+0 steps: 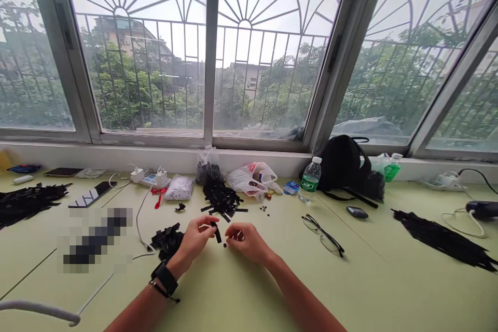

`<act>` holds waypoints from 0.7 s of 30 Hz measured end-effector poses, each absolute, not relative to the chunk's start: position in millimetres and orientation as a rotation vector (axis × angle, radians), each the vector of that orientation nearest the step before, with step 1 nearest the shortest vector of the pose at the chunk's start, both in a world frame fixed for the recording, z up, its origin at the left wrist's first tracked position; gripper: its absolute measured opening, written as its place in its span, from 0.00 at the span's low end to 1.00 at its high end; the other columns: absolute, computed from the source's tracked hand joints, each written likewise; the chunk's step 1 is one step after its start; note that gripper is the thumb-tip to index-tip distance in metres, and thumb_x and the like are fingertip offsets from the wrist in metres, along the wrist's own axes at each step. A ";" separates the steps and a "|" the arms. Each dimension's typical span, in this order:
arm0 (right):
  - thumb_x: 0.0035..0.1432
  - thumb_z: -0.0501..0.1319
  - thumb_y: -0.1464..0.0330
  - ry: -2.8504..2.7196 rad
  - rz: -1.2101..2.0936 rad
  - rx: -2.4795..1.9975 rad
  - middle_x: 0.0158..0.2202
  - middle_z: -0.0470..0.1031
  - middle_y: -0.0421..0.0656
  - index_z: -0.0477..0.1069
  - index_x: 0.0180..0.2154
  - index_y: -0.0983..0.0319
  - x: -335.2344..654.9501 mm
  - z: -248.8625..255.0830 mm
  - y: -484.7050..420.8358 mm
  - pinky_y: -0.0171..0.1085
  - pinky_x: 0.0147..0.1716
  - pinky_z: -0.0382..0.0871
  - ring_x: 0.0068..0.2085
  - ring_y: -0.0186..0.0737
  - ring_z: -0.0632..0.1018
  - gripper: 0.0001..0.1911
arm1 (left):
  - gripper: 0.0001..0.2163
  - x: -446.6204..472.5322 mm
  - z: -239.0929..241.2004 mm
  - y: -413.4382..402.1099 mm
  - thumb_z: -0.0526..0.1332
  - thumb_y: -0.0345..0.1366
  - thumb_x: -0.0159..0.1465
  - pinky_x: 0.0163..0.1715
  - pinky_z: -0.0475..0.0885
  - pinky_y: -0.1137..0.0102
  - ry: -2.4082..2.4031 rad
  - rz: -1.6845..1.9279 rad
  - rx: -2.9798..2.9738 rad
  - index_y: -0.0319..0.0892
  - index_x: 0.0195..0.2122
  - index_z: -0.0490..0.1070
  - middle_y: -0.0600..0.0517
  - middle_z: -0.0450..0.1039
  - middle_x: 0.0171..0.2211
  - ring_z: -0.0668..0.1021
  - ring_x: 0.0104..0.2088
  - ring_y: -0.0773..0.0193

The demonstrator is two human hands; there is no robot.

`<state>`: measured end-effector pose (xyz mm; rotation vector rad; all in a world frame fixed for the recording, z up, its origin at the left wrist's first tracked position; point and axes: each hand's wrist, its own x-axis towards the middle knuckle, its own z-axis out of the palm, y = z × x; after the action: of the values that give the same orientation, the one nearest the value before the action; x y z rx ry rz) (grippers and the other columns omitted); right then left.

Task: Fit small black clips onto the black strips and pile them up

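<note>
Between the thumb and fingers of my left hand (199, 236), a short black strip (217, 233) is pinched, hanging down at a slant. My right hand (247, 241) is just to its right, fingers curled with the tips close together. A small dark round piece (224, 245) shows right at those fingertips; I cannot tell whether they grip it or it lies on the table. Beside my left wrist is a heap of black strips (168, 241). A larger pile of black strips (221, 199) lies beyond my hands, with several small round pieces (265, 211) to its right.
Eyeglasses (323, 236) and a small dark device (357, 212) lie to the right. Behind stand a water bottle (310, 179), a black bag (342, 163) and plastic bags (254, 179). A white cable (136, 218) crosses the left side. More black strips (443, 238) lie far right.
</note>
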<state>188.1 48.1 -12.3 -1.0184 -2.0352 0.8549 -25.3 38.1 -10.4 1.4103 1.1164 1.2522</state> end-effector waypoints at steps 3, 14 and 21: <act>0.61 0.61 0.66 -2.001 0.784 -1.050 0.32 0.79 0.42 0.79 0.36 0.61 187.7 -7.1 48.5 0.34 0.32 0.66 0.33 0.39 0.76 0.08 | 0.12 -24.3 -8.5 37.0 0.68 0.40 0.57 0.41 0.78 0.63 1.110 1.240 1.390 0.39 0.39 0.83 0.46 0.82 0.38 0.82 0.37 0.56; 0.64 0.63 0.55 -2.014 0.954 -1.014 0.33 0.77 0.40 0.77 0.35 0.61 182.2 -2.6 42.5 0.33 0.29 0.59 0.30 0.34 0.69 0.16 | 0.20 -22.0 -1.5 31.5 0.75 0.48 0.52 0.41 0.78 0.62 0.988 1.253 1.322 0.38 0.40 0.85 0.41 0.85 0.37 0.84 0.39 0.51; 0.65 0.61 0.53 -1.864 1.005 -1.024 0.27 0.70 0.38 0.74 0.31 0.62 181.4 6.4 41.7 0.34 0.28 0.57 0.29 0.34 0.66 0.19 | 0.20 -23.4 4.2 29.6 0.76 0.46 0.50 0.37 0.78 0.64 1.006 1.299 1.327 0.38 0.39 0.84 0.44 0.84 0.33 0.83 0.33 0.55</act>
<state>181.4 41.7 6.4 -1.0242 -1.8645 1.0047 -23.4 29.6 4.2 1.3274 1.0063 1.2993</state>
